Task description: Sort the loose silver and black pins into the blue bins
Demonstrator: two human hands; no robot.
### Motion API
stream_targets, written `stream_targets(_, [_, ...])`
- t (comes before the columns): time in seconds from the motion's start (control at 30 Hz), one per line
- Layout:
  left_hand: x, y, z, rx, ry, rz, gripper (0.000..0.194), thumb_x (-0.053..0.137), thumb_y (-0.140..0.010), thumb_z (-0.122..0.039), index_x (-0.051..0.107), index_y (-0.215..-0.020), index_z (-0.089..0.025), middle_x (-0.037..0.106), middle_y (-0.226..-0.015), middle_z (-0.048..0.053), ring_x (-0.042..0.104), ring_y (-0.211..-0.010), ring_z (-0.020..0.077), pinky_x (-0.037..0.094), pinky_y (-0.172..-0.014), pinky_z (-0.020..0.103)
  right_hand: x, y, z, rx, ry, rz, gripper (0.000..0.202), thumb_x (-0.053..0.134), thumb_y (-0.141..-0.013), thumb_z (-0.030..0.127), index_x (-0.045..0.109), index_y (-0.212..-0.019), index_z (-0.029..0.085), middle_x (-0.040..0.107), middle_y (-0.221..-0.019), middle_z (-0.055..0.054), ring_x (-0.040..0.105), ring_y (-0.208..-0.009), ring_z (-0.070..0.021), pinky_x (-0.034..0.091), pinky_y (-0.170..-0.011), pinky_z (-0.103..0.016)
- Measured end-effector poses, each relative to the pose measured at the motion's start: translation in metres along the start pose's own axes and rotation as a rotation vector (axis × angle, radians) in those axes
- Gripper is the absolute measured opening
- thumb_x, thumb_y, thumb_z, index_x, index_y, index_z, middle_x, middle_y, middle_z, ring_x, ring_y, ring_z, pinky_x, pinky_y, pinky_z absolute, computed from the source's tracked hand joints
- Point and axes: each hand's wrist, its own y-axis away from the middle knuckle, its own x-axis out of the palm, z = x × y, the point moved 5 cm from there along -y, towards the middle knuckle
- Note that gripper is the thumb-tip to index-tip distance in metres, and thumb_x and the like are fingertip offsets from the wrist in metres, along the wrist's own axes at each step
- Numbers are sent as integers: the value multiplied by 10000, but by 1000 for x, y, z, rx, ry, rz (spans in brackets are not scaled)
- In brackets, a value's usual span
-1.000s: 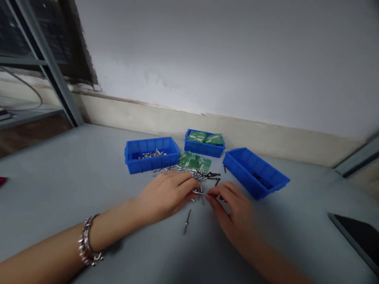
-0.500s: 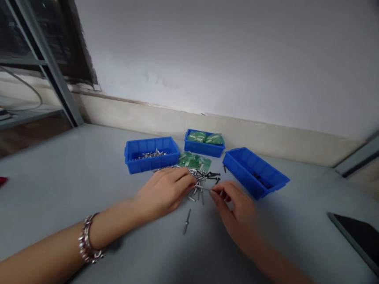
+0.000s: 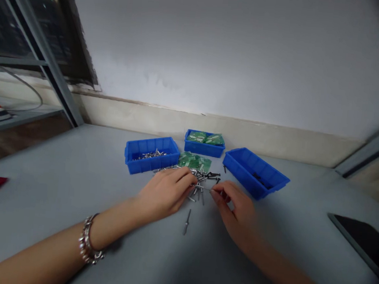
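Between my two hands, a silver pop rivet (image 3: 202, 187) is stretched sideways, its thin pin toward the right. My left hand (image 3: 168, 191), with a bracelet at the wrist, is closed and pinches its left end; the fingertips are partly hidden. The thumb and forefinger of my right hand (image 3: 233, 203) close on the pin's tip. Beneath and behind them lies a pile of loose silver rivets (image 3: 198, 196), with several black screw-like pieces (image 3: 213, 175) at its right side. Nearer to me, one single rivet (image 3: 187, 222) rests alone on the grey table (image 3: 152, 258).
A blue bin (image 3: 150, 166) at the left holds silver rivets. The right blue bin (image 3: 251, 176) holds dark pieces. At the back, a smaller blue bin (image 3: 204, 150) contains green packets, and more green packets (image 3: 195, 161) lie before it. A dark flat device (image 3: 361, 241) sits far right.
Almost nothing differs. Both hands keep their places, and the rivet between them appears shifted very slightly.
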Motion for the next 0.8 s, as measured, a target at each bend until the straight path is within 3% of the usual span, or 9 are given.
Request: stream_targets(0.8, [-1, 2, -2, 21, 30, -4, 219, 332, -921, -267, 504, -878, -140, 511, -857, 58, 495, -736, 155, 440, -612, 279, 1, -1, 6, -16, -69, 38, 253, 377, -904, 242, 511, -694, 203, 521, -657, -1, 509, -655, -152, 391, -600, -284])
